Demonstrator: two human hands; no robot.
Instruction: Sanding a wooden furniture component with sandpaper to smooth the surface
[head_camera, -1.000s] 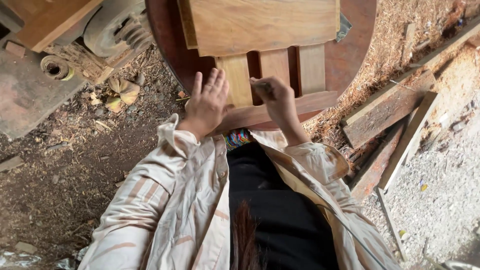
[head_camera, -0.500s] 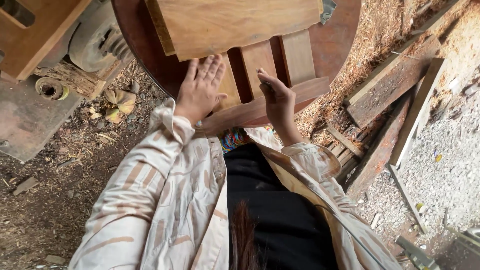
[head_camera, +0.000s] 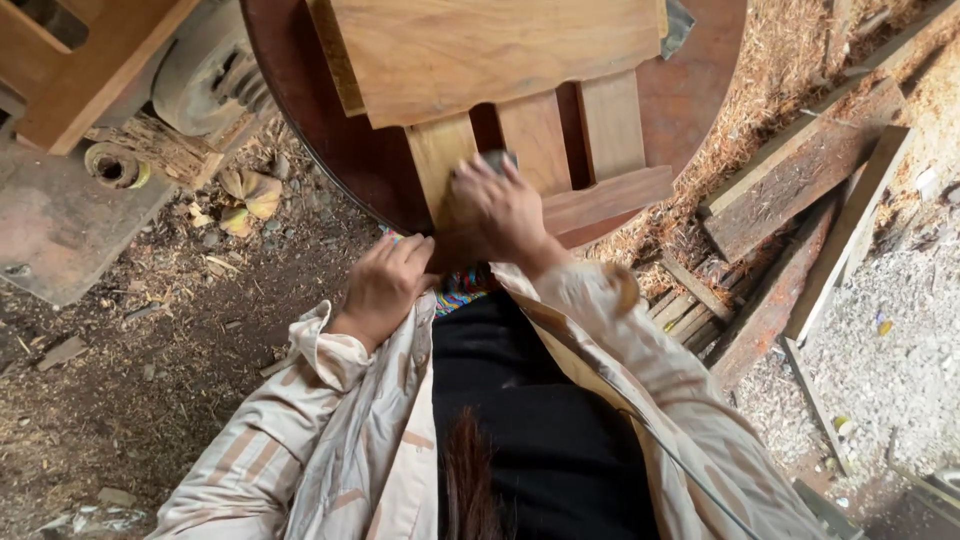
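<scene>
I see an outdoor workshop, daylight. Dirt floor (head_camera: 150, 370) w/ wood chips & dry leaves (head_camera: 245, 195). Sawdust heap (head_camera: 770, 70) at upper right, rough planks (head_camera: 800, 170) lying across it, gravel (head_camera: 890, 340) far right. Rusty machine w/ pulley wheel (head_camera: 205, 75) upper left.

Left hand (head_camera: 383, 285) curled low by the chest; right hand (head_camera: 497, 212) closed, knuckles up

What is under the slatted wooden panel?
Under the slatted wooden panel lies a round dark-red tabletop, visible between the slats and around its edges. The table's support is covered, so it cannot be seen.
</scene>
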